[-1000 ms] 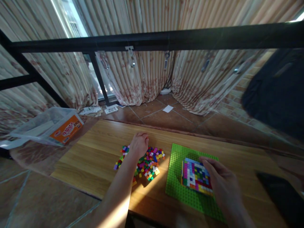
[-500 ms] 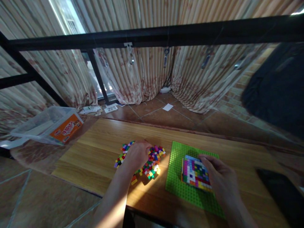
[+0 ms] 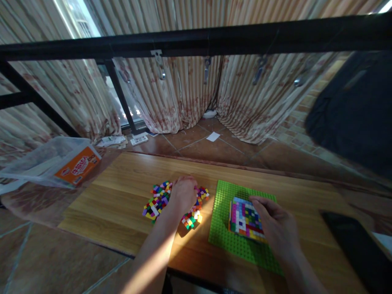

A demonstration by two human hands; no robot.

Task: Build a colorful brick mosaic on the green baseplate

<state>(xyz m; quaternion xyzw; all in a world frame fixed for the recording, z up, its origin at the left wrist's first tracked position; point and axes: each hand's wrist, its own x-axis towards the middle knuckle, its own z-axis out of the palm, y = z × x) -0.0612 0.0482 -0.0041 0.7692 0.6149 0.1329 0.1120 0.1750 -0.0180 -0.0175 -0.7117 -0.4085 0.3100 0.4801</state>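
Many small toy bricks (image 3: 159, 199) in mixed colours lie in a loose pile on the wooden table. My left hand (image 3: 185, 192) reaches down into this pile with curled fingers, and their tips are hidden, so any brick in them cannot be seen. To the right, a green studded baseplate (image 3: 219, 228) lies flat. On it rests a rectangular block of toy bricks (image 3: 245, 218), its top a patchwork of many colours. My right hand (image 3: 277, 224) is closed around the right side of this block, thumb and fingers at its far corner, covering part of it.
A clear plastic bin (image 3: 58, 159) with an orange label stands beyond the table's left end. A dark flat object (image 3: 352, 245) lies at the right of the wooden table (image 3: 122, 196). A black metal bar (image 3: 190, 45) crosses in front of the curtains, with small items hanging from it.
My left hand has shifted right within the pile, uncovering more bricks on its left. My right hand stays at the brick block. The whole view has moved slightly.
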